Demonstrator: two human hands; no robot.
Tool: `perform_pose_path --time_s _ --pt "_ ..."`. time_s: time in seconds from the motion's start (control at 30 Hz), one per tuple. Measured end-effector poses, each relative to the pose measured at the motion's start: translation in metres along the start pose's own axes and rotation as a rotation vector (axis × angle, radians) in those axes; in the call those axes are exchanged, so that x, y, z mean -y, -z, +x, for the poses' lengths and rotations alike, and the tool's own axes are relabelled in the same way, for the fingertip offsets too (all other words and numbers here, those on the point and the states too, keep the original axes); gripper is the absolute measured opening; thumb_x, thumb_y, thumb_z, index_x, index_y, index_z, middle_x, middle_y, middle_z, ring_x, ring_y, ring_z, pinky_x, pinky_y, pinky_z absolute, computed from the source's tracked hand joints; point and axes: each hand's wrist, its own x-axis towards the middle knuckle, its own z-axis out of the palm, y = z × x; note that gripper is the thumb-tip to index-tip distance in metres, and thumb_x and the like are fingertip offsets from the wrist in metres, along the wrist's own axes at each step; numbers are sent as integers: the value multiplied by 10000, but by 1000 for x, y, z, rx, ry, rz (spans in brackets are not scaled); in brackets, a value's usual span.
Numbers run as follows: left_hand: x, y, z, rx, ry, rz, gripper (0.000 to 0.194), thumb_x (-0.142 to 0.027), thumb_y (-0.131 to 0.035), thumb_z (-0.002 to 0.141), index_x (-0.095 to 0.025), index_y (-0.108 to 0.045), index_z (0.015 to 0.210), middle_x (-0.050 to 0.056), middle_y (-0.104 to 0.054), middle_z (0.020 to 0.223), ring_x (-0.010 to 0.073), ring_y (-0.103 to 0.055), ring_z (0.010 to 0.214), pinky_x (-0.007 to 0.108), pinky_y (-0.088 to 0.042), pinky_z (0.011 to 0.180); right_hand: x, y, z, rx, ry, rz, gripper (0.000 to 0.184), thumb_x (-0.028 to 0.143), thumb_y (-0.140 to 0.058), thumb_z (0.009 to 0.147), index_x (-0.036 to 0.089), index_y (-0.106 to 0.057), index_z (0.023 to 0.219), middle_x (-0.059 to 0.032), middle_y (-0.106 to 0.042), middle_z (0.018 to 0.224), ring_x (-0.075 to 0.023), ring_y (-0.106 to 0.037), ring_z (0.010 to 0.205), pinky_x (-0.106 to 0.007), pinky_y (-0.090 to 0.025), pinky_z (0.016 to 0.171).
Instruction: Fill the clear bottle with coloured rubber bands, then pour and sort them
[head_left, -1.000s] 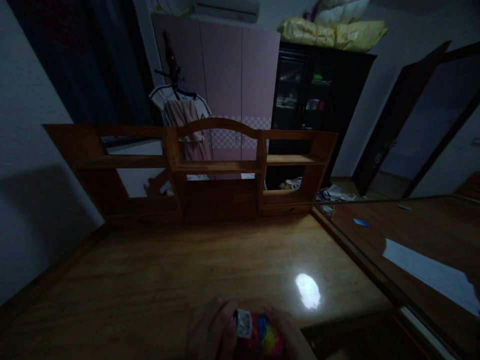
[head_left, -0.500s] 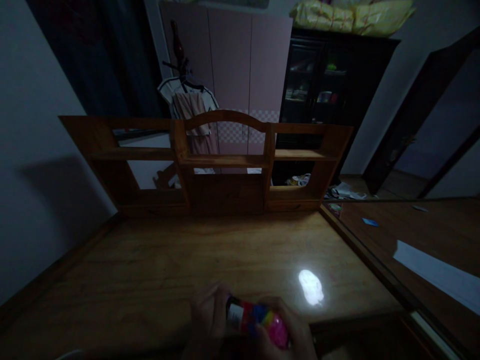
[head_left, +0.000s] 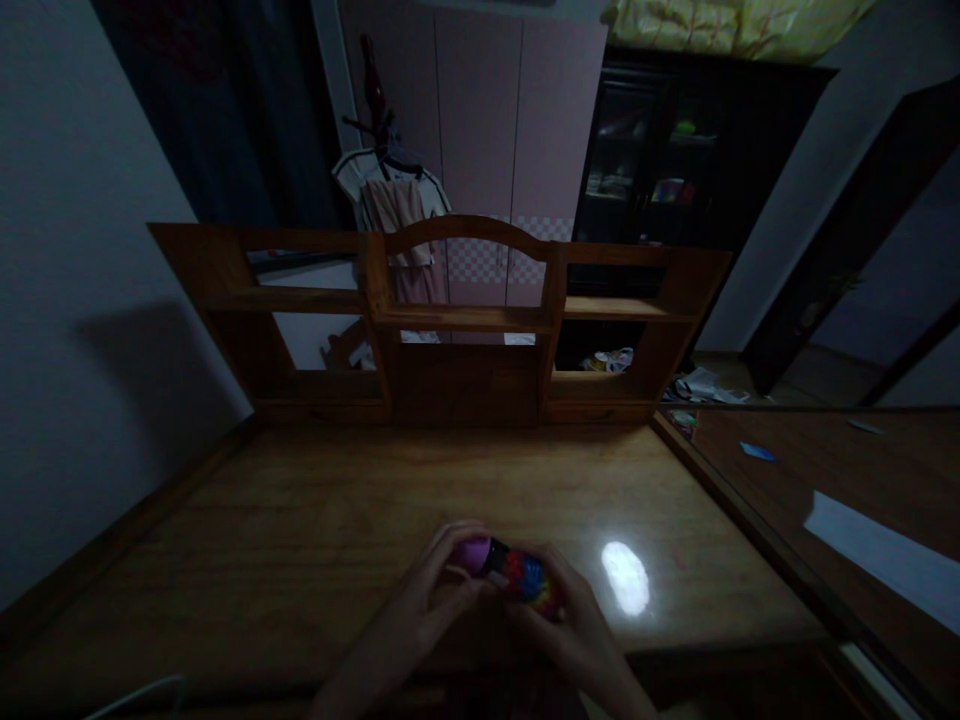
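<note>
Between my two hands, over the front part of the wooden desk point(head_left: 337, 530), is a colourful bottle-shaped container point(head_left: 529, 580), tilted nearly on its side. Its left end is a smooth purple cap point(head_left: 472, 553), followed by a black band and a body patterned in red, blue and yellow. My left hand point(head_left: 439, 590) curls its fingers and thumb around the purple cap. Wrapped round the patterned body is my right hand point(head_left: 566, 610), which hides part of it. The dim light leaves the label unreadable.
A wooden shelf unit point(head_left: 461, 318) stands along the desk's back edge. A bright light reflection point(head_left: 625, 578) shows right of my hands. A thin white cable point(head_left: 150, 686) lies at the front left. On the brown surface at right are a white sheet point(head_left: 885, 555) and a blue card point(head_left: 757, 452).
Both hands have come up and forward over the desk with the container. Its purple cap, mostly hidden before, now shows in the left hand. The view has shifted slightly.
</note>
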Motion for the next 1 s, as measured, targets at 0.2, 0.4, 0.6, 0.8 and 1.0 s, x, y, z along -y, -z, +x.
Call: perform_pose_path --time_s 0.2,0.4,0.6,0.8,1.0 --pt "15 13 5 -20 213 218 414 -512 -454 922 -191 -709 975 63 -706 867 225 -646 783 299 -494 726 -11 3 3 17 52 -23 415 176 -678 785 252 -621 1188 -67 -621 1172 -241 -597 1095 -368 -488 939" --pt "19 12 7 33 -22 149 463 -414 -590 881 -285 -556 1324 68 -480 1435 239 -469 1305 320 -428 1038 -14 2 3 3 41 -19 429 150 -674 797 280 -609 1200 -48 -618 1165 -232 -601 1090 -352 -480 944" --pt "17 9 13 8 75 220 317 -440 -485 937 -249 -690 1086 73 -651 1167 242 -596 1115 366 -473 988 -20 0 3 -23 68 -4 415 160 -674 805 280 -606 1196 -47 -616 1159 -229 -606 1078 -337 -487 923" --pt "18 9 10 98 15 134 468 -384 -584 882 -275 -548 1335 77 -514 1409 251 -488 1292 376 -399 1087 -20 -2 3 -56 39 5 410 155 -664 810 272 -608 1199 -52 -619 1150 -226 -612 1065 -330 -491 914" --pt "25 6 11 59 142 123 400 -370 -592 863 -232 -627 1237 83 -674 1191 263 -607 1125 357 -472 980 -20 -3 5 -61 27 -5 413 136 -661 796 264 -621 1187 -53 -624 1133 -227 -613 1058 -329 -496 907"
